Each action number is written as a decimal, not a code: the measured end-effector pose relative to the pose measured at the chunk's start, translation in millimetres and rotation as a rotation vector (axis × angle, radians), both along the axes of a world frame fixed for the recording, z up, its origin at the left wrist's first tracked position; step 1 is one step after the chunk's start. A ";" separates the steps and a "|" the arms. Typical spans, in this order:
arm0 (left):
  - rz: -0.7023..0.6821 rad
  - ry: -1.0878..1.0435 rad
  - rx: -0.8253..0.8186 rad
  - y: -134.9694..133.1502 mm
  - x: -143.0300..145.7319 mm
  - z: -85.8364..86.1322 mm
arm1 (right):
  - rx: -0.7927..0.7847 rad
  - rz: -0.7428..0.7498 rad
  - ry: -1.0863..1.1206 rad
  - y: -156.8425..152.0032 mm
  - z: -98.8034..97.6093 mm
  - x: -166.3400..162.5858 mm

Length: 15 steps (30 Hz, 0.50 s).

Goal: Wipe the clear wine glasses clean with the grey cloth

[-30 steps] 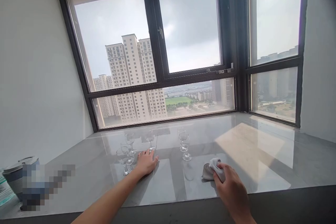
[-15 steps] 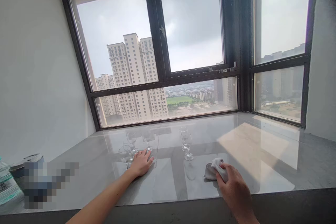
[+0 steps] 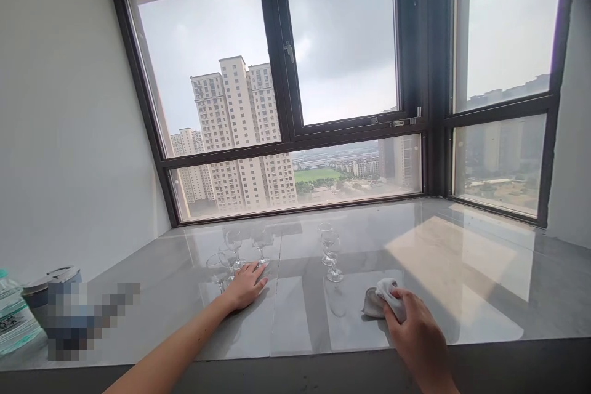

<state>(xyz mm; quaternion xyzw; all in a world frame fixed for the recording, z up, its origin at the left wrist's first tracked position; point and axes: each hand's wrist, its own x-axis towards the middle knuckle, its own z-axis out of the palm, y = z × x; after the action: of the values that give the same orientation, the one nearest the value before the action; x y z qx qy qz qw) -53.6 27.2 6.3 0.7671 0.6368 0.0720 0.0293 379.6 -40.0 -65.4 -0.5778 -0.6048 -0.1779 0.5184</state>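
Ledge (image 3: 168,289): grey, glossy, reflecting daylight. Seam (image 3: 273,320) is running front to back; bright patch (image 3: 462,271) is covering much of the right side. Left of the seam, stemmed glasses (image 3: 234,240) are standing upright, close together; right of it, a second cluster (image 3: 333,253) is standing. Bunched pale cloth (image 3: 388,297) is resting near the front edge. Far left, tub (image 3: 36,305), partly pixelated, is standing beside a greenish clear bottle (image 3: 16,314).
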 end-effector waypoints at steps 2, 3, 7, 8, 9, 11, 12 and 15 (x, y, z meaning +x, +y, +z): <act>-0.022 -0.013 -0.004 -0.2 -3.0 0.7 | 0.008 0.001 -0.002 -0.1 0.7 -0.3; -0.033 -0.015 -0.006 -0.1 -4.5 0.9 | 0.013 0.001 -0.004 -0.2 1.0 -0.4; -0.067 -0.013 0.009 1.4 -10.6 0.8 | 0.023 0.002 -0.013 -0.1 1.9 -0.6; -0.075 -0.016 0.011 1.8 -12.1 1.0 | 0.025 0.003 -0.014 -0.1 1.9 -0.7; -0.082 -0.021 0.011 2.0 -13.6 1.3 | 0.026 0.004 -0.015 0.0 1.8 -0.8; -0.085 -0.027 -0.001 2.0 -16.1 2.3 | 0.024 0.000 -0.014 0.2 1.0 -0.8; -0.080 -0.029 -0.010 1.8 -17.1 2.9 | 0.022 -0.003 -0.013 0.3 0.5 -0.7; -0.062 -0.035 -0.030 2.0 -18.2 3.4 | 0.009 0.003 -0.012 0.2 -1.2 -0.2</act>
<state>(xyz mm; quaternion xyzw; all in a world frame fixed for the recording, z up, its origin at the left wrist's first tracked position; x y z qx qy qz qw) -71.8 29.2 9.8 0.7846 0.6131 0.0747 0.0543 379.4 -39.8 -66.6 -0.5734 -0.6080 -0.1832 0.5176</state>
